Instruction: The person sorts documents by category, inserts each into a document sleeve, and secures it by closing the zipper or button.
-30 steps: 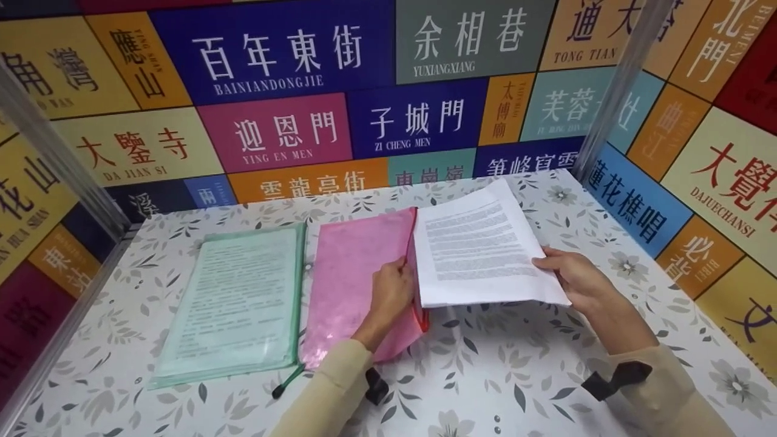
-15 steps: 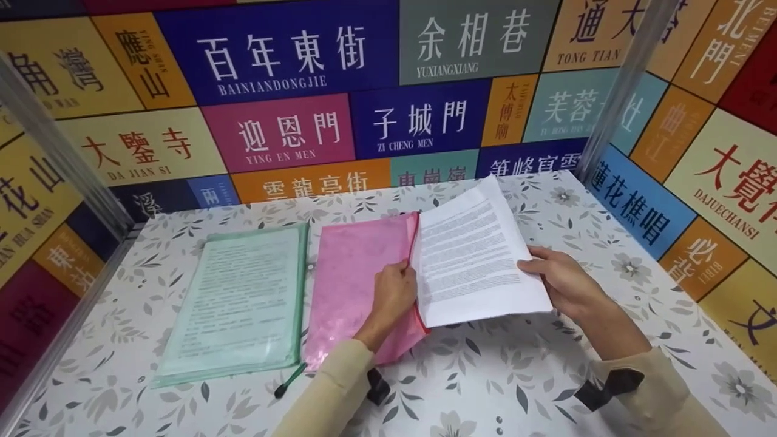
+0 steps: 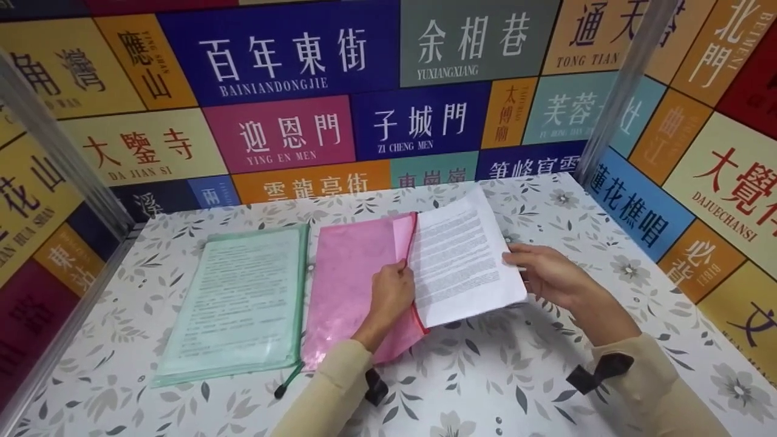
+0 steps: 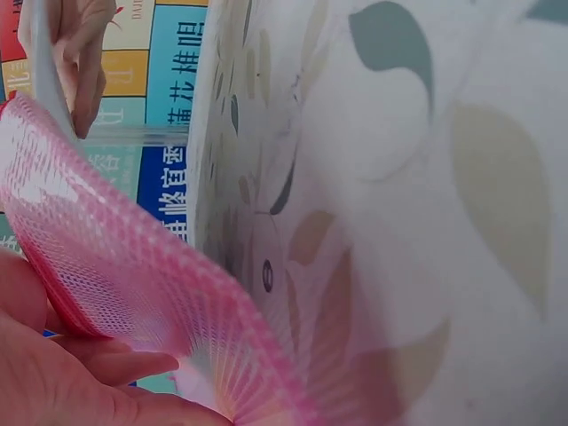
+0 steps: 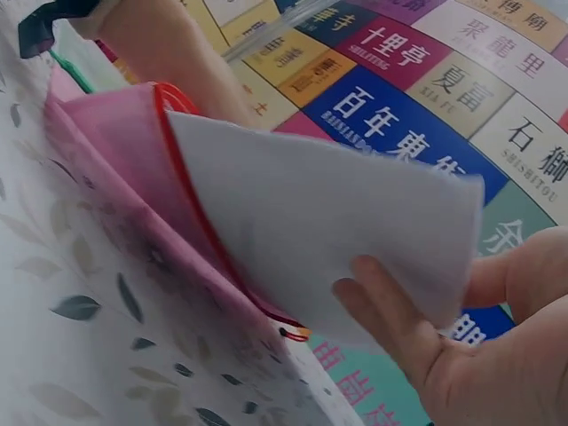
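The left hand pinches the red-trimmed open edge of the pink folder, lifting it off the counter. The right hand grasps the far edge of the printed paper stack, whose near end sits partly inside the pink folder's mouth. Left of the pink folder, just beside it, lies a green folder holding printed sheets. Bare counter lies right of the pink folder.

The pink zip pouch is translucent plastic mesh with a woven grain, the printed sheets matt white paper, the green pouch glossy clear plastic, the floral table cover smooth
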`<move>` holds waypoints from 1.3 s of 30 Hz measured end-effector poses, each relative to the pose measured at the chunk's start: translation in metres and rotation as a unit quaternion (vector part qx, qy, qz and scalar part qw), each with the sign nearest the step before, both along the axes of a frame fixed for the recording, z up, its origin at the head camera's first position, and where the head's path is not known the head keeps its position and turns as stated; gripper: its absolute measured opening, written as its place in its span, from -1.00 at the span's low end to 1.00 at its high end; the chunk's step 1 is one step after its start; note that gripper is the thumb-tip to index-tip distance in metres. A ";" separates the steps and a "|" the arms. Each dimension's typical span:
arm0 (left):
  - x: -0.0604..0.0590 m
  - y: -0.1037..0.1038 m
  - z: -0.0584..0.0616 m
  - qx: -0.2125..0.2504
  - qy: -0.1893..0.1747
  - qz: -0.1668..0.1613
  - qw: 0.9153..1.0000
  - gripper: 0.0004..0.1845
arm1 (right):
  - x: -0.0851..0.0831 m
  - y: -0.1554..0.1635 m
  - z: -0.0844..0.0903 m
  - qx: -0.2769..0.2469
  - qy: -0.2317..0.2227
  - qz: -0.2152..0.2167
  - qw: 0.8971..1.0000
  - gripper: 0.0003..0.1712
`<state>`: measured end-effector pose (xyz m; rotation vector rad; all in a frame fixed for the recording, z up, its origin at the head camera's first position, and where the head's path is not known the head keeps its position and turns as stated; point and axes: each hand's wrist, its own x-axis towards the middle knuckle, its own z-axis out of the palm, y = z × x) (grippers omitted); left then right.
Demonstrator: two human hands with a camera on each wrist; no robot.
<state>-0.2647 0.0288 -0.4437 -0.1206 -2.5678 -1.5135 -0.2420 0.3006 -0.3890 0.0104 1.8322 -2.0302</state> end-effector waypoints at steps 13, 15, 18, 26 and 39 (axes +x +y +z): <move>0.001 -0.004 -0.001 -0.003 0.003 0.010 1.000 -0.63 | -0.026 0.019 0.008 0.129 -0.019 0.039 0.991 -0.12; 0.001 -0.005 -0.001 -0.002 0.002 0.010 1.000 -0.63 | -0.031 0.018 0.008 0.148 -0.025 0.038 0.988 -0.10; 0.002 -0.005 -0.001 -0.001 0.006 0.011 1.000 -0.63 | -0.036 0.017 0.008 0.163 -0.036 0.040 0.985 -0.07; 0.005 -0.005 0.000 0.005 0.008 0.001 1.000 -0.63 | -0.038 0.005 0.005 0.155 -0.035 0.053 0.986 -0.06; 0.005 -0.003 0.002 0.009 0.016 0.005 1.000 -0.61 | -0.043 -0.024 0.001 0.121 -0.013 0.067 0.990 -0.07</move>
